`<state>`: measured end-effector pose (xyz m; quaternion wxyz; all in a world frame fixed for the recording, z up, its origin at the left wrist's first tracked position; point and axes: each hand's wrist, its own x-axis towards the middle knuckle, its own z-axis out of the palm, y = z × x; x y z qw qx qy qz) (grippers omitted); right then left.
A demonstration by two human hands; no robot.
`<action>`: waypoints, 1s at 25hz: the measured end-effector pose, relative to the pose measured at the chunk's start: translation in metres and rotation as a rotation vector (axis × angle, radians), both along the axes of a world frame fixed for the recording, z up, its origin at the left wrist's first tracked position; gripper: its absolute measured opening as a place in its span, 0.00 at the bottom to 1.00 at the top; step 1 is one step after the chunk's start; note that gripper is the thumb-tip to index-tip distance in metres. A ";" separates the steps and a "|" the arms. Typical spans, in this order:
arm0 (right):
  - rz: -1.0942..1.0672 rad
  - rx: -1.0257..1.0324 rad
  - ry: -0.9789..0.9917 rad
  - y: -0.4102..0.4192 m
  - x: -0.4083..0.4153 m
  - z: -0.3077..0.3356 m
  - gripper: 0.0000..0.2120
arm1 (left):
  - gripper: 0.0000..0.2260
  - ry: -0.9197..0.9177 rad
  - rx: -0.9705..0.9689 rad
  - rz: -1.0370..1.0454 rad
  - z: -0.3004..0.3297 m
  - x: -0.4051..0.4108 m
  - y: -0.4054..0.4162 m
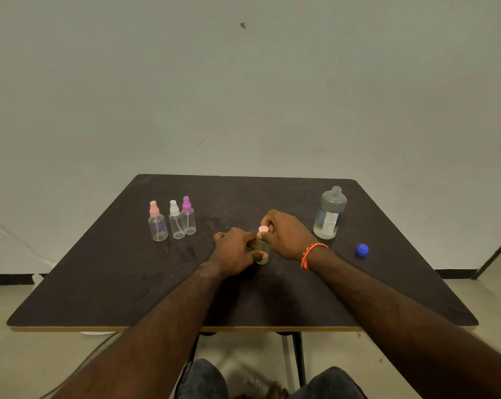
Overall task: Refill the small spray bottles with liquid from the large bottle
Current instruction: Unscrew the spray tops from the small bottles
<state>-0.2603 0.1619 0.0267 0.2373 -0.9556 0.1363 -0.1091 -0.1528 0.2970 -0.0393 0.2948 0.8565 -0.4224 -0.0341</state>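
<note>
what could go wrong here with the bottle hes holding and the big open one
1. The large bottle stands uncapped beside the right hand, its blue cap lying apart on the table; an elbow swing could tip and spill it.
2. The left hand grips the small bottle while the right pinches its pink top; twisting crookedly might leave it loose and leaking.

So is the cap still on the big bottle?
No, the big bottle stands open-necked, and its blue cap lies apart on the table.

Hidden and unreadable
Both hands cover most of the held bottle (263, 256); large bottle's (330, 214) label too small to read.
</note>
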 end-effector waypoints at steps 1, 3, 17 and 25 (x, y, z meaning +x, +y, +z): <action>0.054 -0.005 -0.001 -0.001 0.000 0.001 0.08 | 0.12 0.001 -0.004 0.008 -0.001 0.000 0.000; 0.152 0.001 0.001 -0.004 -0.003 0.003 0.14 | 0.11 0.006 -0.012 0.022 -0.001 0.001 0.000; 0.064 -0.063 -0.180 -0.003 -0.005 0.009 0.13 | 0.08 -0.024 0.017 0.034 -0.001 -0.002 0.001; -0.305 -0.160 -0.090 -0.059 -0.057 -0.015 0.08 | 0.13 -0.082 -0.014 0.061 0.001 -0.009 -0.002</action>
